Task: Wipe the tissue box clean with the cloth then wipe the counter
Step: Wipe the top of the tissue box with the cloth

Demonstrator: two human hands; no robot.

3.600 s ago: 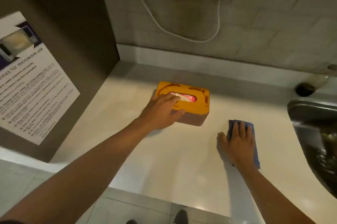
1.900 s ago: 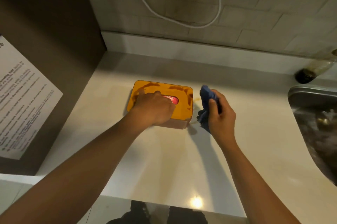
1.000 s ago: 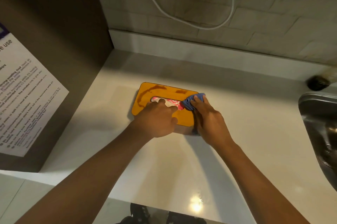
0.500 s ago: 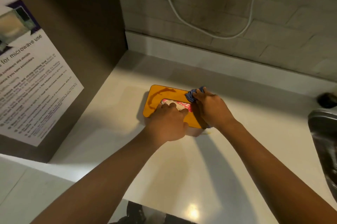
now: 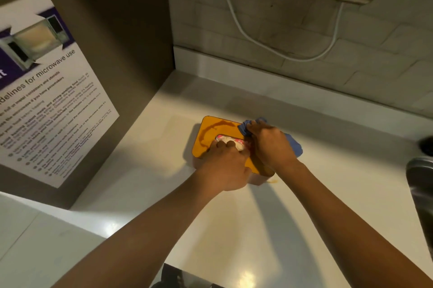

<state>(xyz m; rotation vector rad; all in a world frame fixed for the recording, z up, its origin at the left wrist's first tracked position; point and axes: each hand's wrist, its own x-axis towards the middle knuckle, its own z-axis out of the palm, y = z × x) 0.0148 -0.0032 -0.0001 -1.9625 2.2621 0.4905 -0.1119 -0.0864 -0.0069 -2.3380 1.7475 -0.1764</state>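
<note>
Nearest, two bare forearms reaching forward over the pale worktop (image 5: pixel 234 229), glossy with a light reflection near its front edge. Left hand (image 5: pixel 226 166) pressed palm-down on the near half of the tissue box (image 5: pixel 208 137), fingers spread flat by the oval slot where a pink-and-white tissue (image 5: pixel 230 143) shows; grip apart, not wrapped round anything. Right hand (image 5: pixel 271 144) just beside it, grip clamped on the bunched blue cloth (image 5: pixel 294 146), the cloth's front fold pushed against the far right corner of the orange lid, the rest trailing off the box's right side. Reddish-brown smear curving along the lid's left and far edge. Small yellowish spot on the worktop at the box's near right corner. Box sitting mid-worktop, well apart from the steel sink (image 5: pixel 421 189) at the right edge. To the left, a brown panel with a microwave-use notice (image 5: pixel 49 91). Farthest, a tiled wall with a looping white cable (image 5: pixel 255 39).
</note>
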